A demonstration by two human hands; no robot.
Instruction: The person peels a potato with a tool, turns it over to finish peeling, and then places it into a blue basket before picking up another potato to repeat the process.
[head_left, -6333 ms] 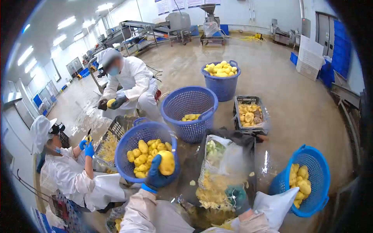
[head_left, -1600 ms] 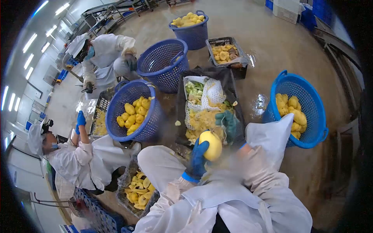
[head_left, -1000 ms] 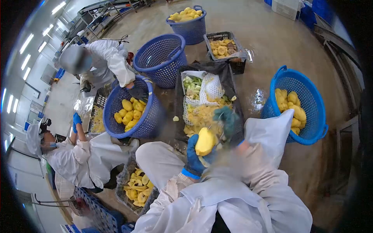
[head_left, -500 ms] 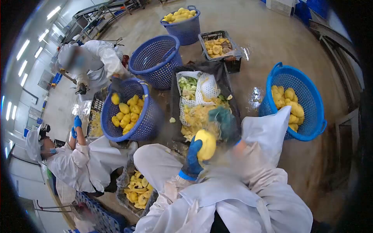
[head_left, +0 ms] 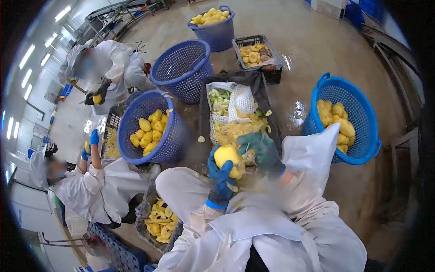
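Note:
A peeled-looking yellow fruit rests in my left hand, its blue-gloved fingers closed around it from the left and below. Just to the right, my right hand in a green glove is curled against the fruit's right side. Something small and thin shows by its fingers, but blur hides what it is. Scraps of peel cling to the fruit's lower end. Beyond both hands lies a black-lined crate with a white net, green pieces and shredded yellow peel.
A blue basket of yellow fruit stands to my right. A purple basket of fruit is at left, near another purple basket. A crate of yellow pieces sits by my knee. Two co-workers work at left.
My left hand has turned and brought the fruit slightly left and up, and my right hand has come against it. The standing co-worker's hand has left the purple basket with a fruit.

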